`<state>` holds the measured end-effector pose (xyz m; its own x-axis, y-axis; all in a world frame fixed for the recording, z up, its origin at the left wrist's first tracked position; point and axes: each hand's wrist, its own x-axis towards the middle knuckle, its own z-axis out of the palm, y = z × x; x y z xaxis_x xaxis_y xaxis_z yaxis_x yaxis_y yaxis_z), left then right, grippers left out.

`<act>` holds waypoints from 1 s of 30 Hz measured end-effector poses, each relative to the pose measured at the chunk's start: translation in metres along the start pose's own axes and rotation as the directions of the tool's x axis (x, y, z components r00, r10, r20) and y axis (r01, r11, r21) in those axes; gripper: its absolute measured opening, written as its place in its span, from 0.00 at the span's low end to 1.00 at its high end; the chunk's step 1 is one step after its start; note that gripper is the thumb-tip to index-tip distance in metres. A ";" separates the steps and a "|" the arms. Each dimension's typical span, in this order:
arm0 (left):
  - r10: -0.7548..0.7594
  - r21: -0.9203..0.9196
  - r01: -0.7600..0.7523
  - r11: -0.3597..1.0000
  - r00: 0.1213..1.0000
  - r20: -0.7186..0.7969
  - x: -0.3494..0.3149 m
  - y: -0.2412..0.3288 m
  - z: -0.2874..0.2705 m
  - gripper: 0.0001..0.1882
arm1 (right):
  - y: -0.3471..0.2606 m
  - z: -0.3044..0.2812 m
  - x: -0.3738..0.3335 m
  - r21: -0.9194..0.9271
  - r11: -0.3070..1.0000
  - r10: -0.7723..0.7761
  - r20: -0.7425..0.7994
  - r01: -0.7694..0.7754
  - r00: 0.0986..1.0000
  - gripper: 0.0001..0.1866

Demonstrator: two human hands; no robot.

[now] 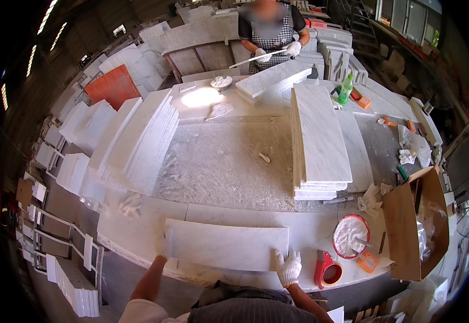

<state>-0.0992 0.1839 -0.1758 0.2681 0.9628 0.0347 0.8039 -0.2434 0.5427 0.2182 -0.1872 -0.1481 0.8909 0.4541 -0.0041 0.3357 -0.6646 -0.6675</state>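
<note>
Slab (226, 245) across the near worktop (312, 222).
Left hand (163, 246) blurs at one end, right hand (288, 268) touches the other; can't tell if either grip clamps.

Slab (226, 246) on worktop (129, 220) before you, between your left hand (163, 246) and right hand (288, 269). Tape dispenser (321, 270) right of that hand; bowl (335, 235) beyond it, carton (398, 231) farther right. Ahead: left stack (140, 134), right stack (320, 140), bottle (345, 90) beside the latter's far end. Co-worker (269, 44) behind far slabs (272, 81).
</note>
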 end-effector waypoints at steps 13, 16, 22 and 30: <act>-0.095 0.015 0.097 0.995 0.991 -0.099 -0.009 0.038 0.003 0.28 | -0.037 -0.016 -0.006 0.187 0.982 0.018 -0.088 -0.001 0.996 0.25; -0.022 -0.053 0.014 0.998 0.988 -0.152 -0.011 0.019 0.018 0.26 | -0.006 0.005 0.000 0.130 0.991 -0.003 -0.072 0.013 0.997 0.27; -0.038 -0.087 0.026 0.996 0.989 -0.140 -0.012 0.028 0.004 0.28 | -0.003 0.007 -0.003 0.134 0.990 0.054 -0.060 -0.046 0.997 0.25; 0.081 -0.040 -0.078 0.996 0.991 0.104 0.002 0.018 -0.023 0.34 | -0.017 0.010 -0.007 0.213 0.964 0.175 -0.053 -0.160 0.983 0.26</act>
<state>-0.0967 0.1841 -0.1465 0.3865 0.9223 -0.0091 0.7590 -0.3125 0.5712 0.2033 -0.1729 -0.1439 0.9508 0.2989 -0.0814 0.1158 -0.5867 -0.8015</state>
